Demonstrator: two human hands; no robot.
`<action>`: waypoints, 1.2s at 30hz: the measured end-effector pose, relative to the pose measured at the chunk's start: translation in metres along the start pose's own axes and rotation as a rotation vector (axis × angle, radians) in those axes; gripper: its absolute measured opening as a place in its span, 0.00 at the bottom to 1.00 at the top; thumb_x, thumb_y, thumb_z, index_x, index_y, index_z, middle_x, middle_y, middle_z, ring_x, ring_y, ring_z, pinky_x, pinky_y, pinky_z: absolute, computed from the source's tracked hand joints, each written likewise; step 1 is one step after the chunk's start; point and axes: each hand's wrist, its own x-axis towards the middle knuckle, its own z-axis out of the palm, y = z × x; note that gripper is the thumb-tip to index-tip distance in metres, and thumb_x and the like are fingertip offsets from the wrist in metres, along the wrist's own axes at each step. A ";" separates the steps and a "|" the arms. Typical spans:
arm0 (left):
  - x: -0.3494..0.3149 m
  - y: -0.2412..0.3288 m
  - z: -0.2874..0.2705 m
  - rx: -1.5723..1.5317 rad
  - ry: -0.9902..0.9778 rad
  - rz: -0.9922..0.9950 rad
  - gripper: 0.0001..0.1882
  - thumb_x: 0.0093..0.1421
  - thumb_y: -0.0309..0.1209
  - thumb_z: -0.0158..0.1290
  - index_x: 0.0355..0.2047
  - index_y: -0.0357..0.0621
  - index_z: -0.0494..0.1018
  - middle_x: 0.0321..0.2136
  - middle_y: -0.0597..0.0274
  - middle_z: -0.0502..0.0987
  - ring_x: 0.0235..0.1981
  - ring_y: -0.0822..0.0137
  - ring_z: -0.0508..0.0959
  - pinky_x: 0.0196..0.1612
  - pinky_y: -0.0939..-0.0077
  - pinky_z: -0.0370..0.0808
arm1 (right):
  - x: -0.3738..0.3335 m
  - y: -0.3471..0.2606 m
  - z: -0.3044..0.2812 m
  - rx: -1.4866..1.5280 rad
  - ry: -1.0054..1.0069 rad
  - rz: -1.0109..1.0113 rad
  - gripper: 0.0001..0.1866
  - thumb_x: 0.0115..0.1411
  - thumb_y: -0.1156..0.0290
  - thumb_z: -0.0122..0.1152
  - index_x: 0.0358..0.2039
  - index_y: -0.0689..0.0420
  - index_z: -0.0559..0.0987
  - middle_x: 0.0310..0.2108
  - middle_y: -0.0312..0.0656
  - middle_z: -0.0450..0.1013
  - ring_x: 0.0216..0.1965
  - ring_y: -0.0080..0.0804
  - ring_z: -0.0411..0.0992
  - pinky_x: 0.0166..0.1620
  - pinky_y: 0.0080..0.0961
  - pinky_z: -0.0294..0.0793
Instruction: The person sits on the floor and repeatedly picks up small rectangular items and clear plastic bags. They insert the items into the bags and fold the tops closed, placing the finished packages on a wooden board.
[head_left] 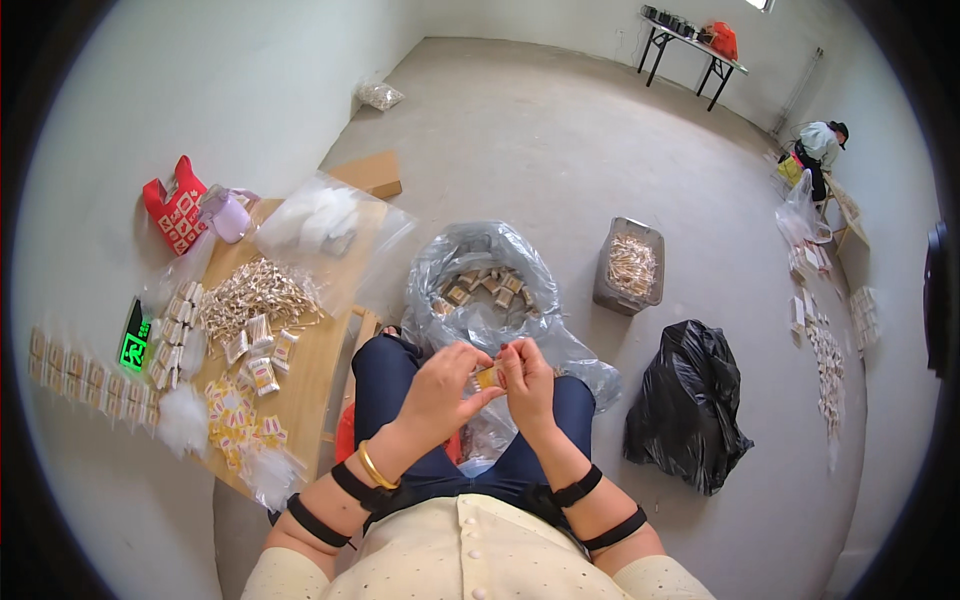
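Above my lap, my left hand (pixel 440 388) and my right hand (pixel 527 385) meet, both closed on a small cotton swab packet (pixel 487 379) with a yellow label. Fingers cover much of it. Just beyond sits a clear plastic bag (pixel 545 262), its mouth spread wide, with several finished-looking packets (pixel 490 287) inside. On the wooden table (pixel 222 262) to my left lies a heap of loose cotton swabs (pixel 255 300). Nearer me on that table are several swab packets (pixel 263 374) and a scatter of yellow and white label cards (pixel 232 412).
A grey bin of swabs (pixel 632 262) and a black plastic bag (pixel 690 410) stand on the floor to my right. Stacked packets (pixel 175 335) line the table's left side, near a lilac jug (pixel 228 215) and a red bag (pixel 178 208). Another person (pixel 822 148) works far right.
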 end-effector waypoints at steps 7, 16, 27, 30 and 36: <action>-0.005 -0.011 0.026 -0.220 -0.106 -0.317 0.13 0.54 0.30 0.63 0.34 0.38 0.72 0.34 0.59 0.77 0.34 0.68 0.78 0.38 0.72 0.74 | -0.008 0.015 -0.009 -0.156 0.007 0.034 0.10 0.69 0.67 0.52 0.33 0.61 0.72 0.22 0.30 0.67 0.23 0.13 0.64 0.26 0.15 0.64; -0.011 -0.036 -0.007 -0.600 0.033 -0.428 0.07 0.60 0.28 0.60 0.33 0.39 0.74 0.38 0.61 0.80 0.39 0.73 0.79 0.46 0.76 0.74 | 0.017 0.040 -0.049 -0.109 0.214 0.010 0.13 0.69 0.64 0.51 0.33 0.60 0.73 0.26 0.36 0.73 0.29 0.20 0.69 0.33 0.23 0.69; -0.081 -0.080 -0.060 -0.561 0.229 -0.696 0.06 0.63 0.29 0.56 0.36 0.39 0.74 0.32 0.69 0.77 0.35 0.79 0.75 0.43 0.84 0.71 | 0.016 0.144 -0.172 -1.216 0.304 0.159 0.23 0.62 0.54 0.59 0.48 0.60 0.70 0.36 0.52 0.74 0.38 0.42 0.75 0.42 0.35 0.74; -0.112 -0.089 -0.085 -0.502 0.326 -0.762 0.06 0.63 0.28 0.55 0.38 0.38 0.75 0.32 0.69 0.77 0.35 0.78 0.75 0.43 0.83 0.71 | 0.017 0.146 -0.185 -1.077 0.149 0.256 0.23 0.58 0.57 0.62 0.46 0.61 0.74 0.42 0.55 0.74 0.41 0.48 0.74 0.45 0.40 0.73; -0.202 -0.141 -0.144 -0.051 0.522 -0.813 0.05 0.62 0.28 0.56 0.34 0.38 0.75 0.27 0.67 0.77 0.30 0.77 0.75 0.36 0.82 0.73 | 0.032 0.154 -0.170 -0.907 -0.045 0.153 0.12 0.59 0.64 0.60 0.35 0.61 0.78 0.31 0.48 0.76 0.34 0.40 0.75 0.39 0.34 0.74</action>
